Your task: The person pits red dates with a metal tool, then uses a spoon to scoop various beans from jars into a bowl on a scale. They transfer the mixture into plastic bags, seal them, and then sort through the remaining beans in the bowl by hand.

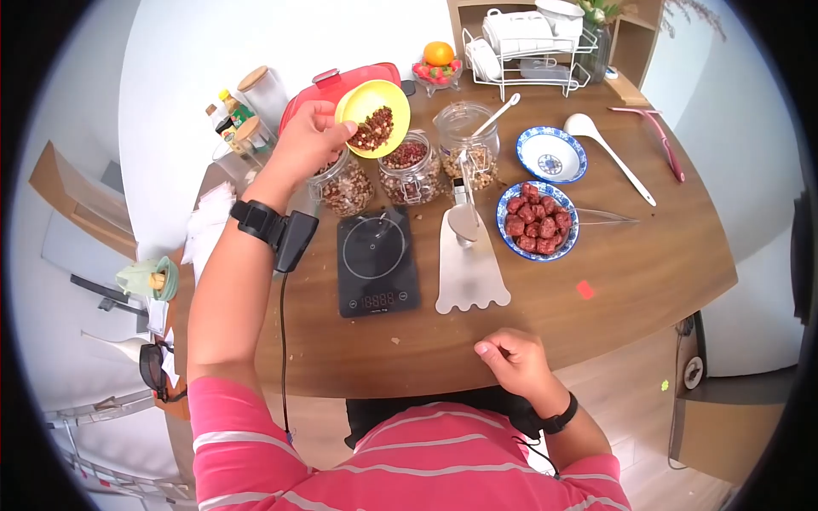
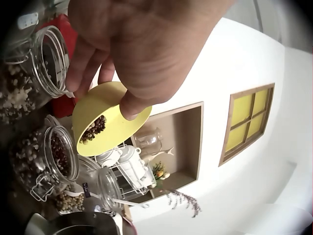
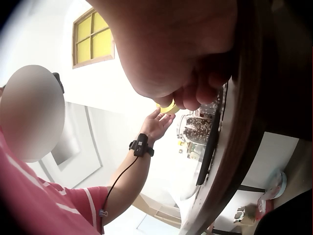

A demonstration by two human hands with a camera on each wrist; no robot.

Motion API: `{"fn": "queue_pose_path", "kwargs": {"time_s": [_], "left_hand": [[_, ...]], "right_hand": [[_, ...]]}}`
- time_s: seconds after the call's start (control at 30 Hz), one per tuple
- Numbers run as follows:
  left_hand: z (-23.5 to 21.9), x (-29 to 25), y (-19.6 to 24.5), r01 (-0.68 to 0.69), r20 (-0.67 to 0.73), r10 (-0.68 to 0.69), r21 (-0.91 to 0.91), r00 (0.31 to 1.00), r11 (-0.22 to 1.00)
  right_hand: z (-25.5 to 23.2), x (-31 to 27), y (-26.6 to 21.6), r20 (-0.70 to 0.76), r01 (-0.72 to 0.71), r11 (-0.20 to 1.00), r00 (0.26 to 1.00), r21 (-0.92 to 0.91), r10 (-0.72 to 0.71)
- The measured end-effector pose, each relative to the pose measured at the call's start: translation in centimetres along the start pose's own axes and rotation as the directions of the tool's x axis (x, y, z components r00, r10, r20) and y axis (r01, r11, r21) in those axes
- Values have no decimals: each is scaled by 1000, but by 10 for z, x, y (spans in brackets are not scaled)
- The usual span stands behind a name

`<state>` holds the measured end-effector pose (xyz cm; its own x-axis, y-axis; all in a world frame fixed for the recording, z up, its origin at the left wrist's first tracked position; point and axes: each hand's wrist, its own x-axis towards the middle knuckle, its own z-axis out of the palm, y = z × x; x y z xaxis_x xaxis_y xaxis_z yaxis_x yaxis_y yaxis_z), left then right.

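My left hand (image 1: 311,145) pinches the rim of a small yellow bowl (image 1: 395,95), thumb inside and fingers behind. Inside the bowl lies a heap of dark red and pale beans (image 2: 95,129). It is held tilted above the glass jars. Below it are a jar of mixed beans (image 1: 344,189) and a jar topped with red beans (image 1: 409,175), both with lids up. My right hand (image 1: 516,362) rests at the table's front edge, fingers loosely curled, holding nothing.
A black kitchen scale (image 1: 379,255) and a scalloped metal scraper (image 1: 473,281) lie in front of the jars. A third jar (image 1: 464,128) has a white spoon in it. Rightward are a bowl of dark red balls (image 1: 537,223), a patterned bowl (image 1: 552,153) and a white ladle (image 1: 609,157).
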<state>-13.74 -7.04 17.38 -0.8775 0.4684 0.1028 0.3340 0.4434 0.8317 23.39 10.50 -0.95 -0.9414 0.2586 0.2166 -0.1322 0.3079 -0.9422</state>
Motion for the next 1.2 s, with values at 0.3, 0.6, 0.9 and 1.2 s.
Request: {"fn": "queue_pose_path", "kwargs": {"time_s": [0.3,0.6,0.9,1.2], "left_hand": [[34,-8,11,-158,-46,206,485,978,860],[50,-21,18,-300,15,380,643,925,704],[37,-53,7,-337,-365,400,226,841,914],[1,-271,-130,146,-133,-388,-779,912,610]], "right_hand": [[-6,1,2,9,39,996,999,83,-40],[-7,0,3,6,33,997,999,70,-33],[2,11,-2,-67,155,948,981,-276,-180],[-36,-4,11,-189,-34,851,979,-524,-77]]}}
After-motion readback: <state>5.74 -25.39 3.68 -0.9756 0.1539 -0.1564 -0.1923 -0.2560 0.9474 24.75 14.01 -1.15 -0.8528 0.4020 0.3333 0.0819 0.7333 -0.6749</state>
